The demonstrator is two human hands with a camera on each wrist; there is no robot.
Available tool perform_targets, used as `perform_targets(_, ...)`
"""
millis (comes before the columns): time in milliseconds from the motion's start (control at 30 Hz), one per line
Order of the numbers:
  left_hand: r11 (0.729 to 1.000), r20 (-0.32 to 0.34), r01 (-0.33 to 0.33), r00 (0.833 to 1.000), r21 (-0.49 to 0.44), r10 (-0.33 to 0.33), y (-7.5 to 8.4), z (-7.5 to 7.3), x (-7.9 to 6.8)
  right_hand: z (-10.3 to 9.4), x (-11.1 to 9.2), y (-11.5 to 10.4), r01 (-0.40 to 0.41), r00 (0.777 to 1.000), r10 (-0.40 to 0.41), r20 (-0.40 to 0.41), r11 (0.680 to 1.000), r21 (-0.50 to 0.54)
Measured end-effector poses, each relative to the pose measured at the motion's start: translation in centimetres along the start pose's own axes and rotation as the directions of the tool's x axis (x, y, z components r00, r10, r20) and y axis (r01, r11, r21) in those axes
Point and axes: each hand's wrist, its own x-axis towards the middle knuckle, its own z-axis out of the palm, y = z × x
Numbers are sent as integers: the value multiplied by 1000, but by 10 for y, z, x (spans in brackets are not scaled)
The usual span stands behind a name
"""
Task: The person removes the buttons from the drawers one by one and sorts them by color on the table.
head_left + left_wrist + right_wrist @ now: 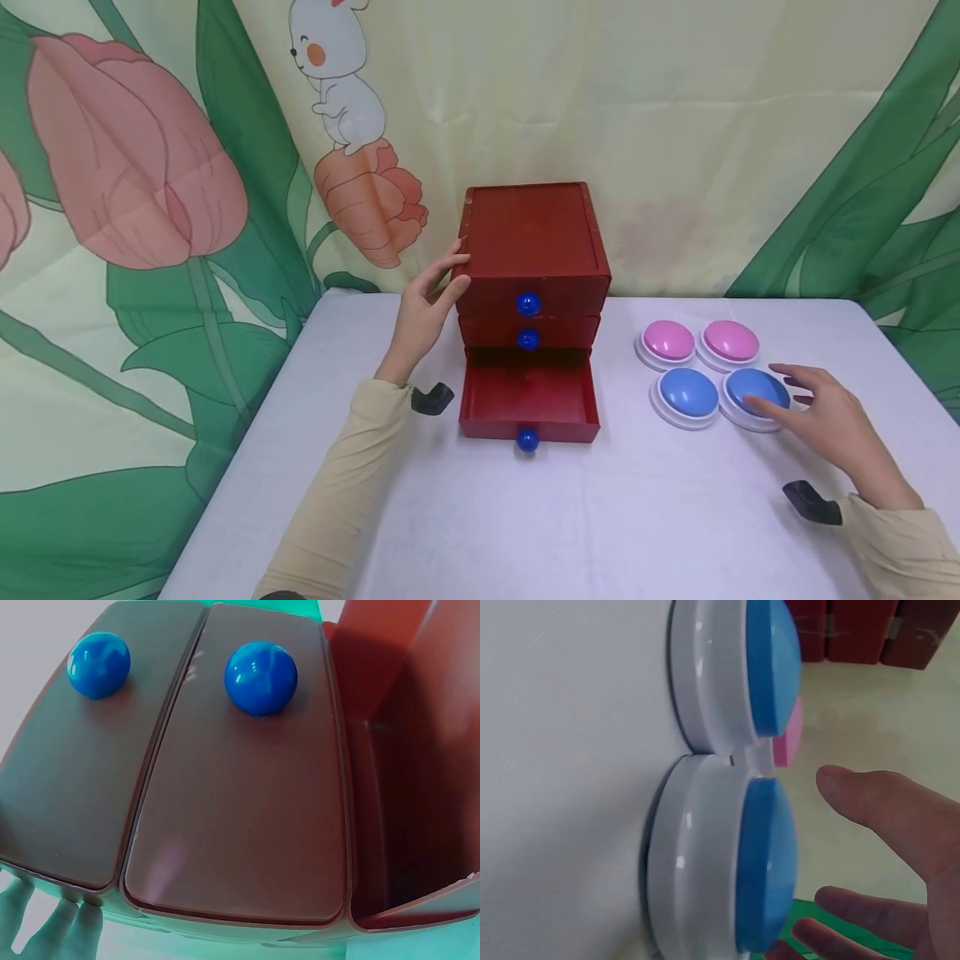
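Observation:
A dark red cabinet [534,233] with three drawers stands at the back of the table. Its bottom drawer [528,400] is pulled out and empty; the middle and top drawers, with blue knobs [261,678], are closed. My left hand [422,315] rests against the cabinet's upper left side, fingers extended toward the top edge. In the left wrist view its fingers [52,930] show at the cabinet's side. My right hand [828,417] hovers at the right-hand blue push button [757,388], thumb and fingers spread and loosely bent. Nothing is held in it.
Beside that button sits a second blue button [689,392], and two pink buttons [669,341] stand just behind them, all on white round bases. A white cloth covers the table [570,517]. A printed curtain [675,150] hangs close behind the cabinet.

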Motion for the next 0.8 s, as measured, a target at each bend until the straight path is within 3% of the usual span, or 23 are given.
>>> perform_targets(300, 1000, -6, -9, 1000, 0, 9, 0, 1, 0, -1, -2, -23, 34, 999, -33, -30, 999, 28)
perform_targets(800, 1000, -6, -14, 1000, -1, 14, -3, 1, 0, 17, -7, -76, 185, 982, -180, -50, 978, 98)
